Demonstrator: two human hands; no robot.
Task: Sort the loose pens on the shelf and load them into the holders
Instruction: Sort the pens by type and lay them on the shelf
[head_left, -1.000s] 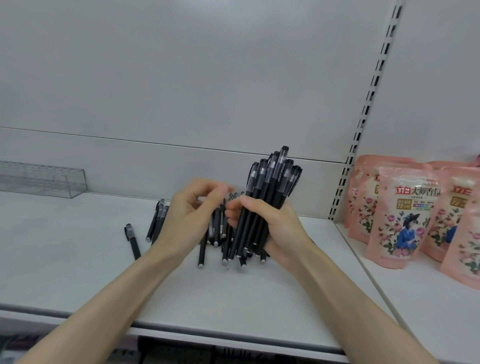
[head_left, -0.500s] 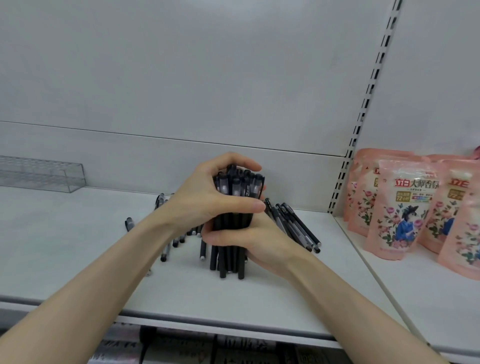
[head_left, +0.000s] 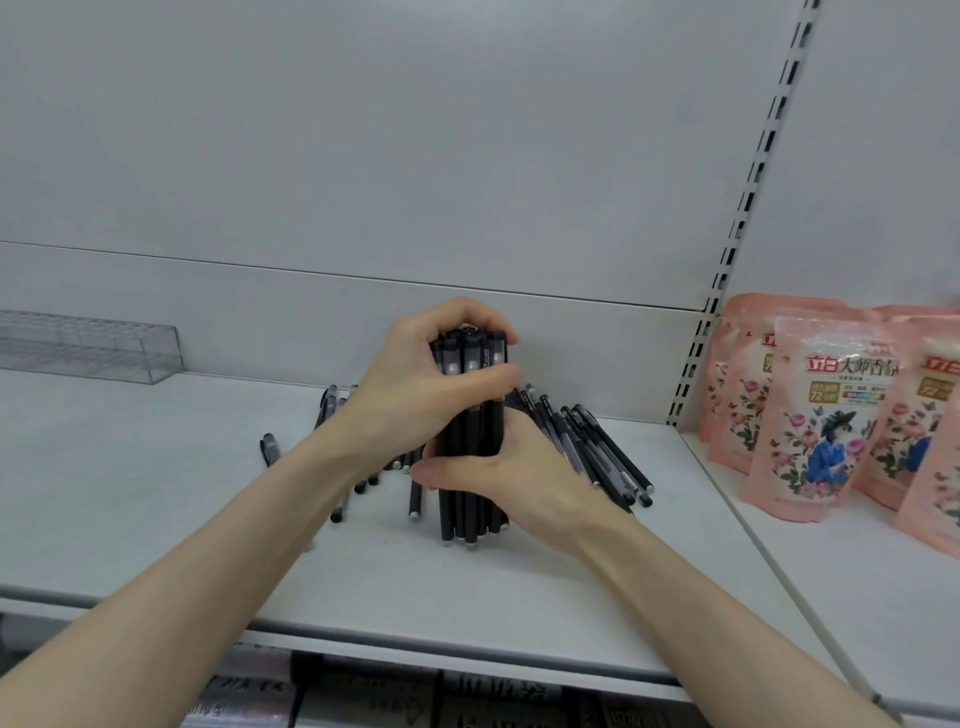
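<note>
You're squaring the bundle up now. A second ago your right hand (head_left: 524, 480) alone was carrying the bundle of pens (head_left: 467, 512), tilted and fanning out at the caps, while your left hand (head_left: 426, 384) was working among the loose pens (head_left: 608, 460). Now both hands are wrapping that same bundle and it's standing upright.

Your left hand is curling over the cap end, fingers closing round the top and thumb crossing the front. Your right hand is clamping the barrels lower down, thumb lying across the near side. The lower ends look to be resting on the shelf (head_left: 156, 493), roughly level, so I'm reading this as you tapping them flush.

Over the last half second very little is shifting; you're holding the pose and tightening. That's telling me the gathering is finishing for this batch and the loading is coming next.

The clear holder (head_left: 88, 345) is sitting well apart at the far left against the back panel, and I can't tell whether anything is in it. More loose pens are lying fanned just beside your right hand, others are lying behind your left wrist, and a lone pen (head_left: 270, 449) is sitting off to the left, so the sorting isn't finished. Pink pouches (head_left: 831, 410) are standing on the neighbouring shelf, out of your way.
</note>
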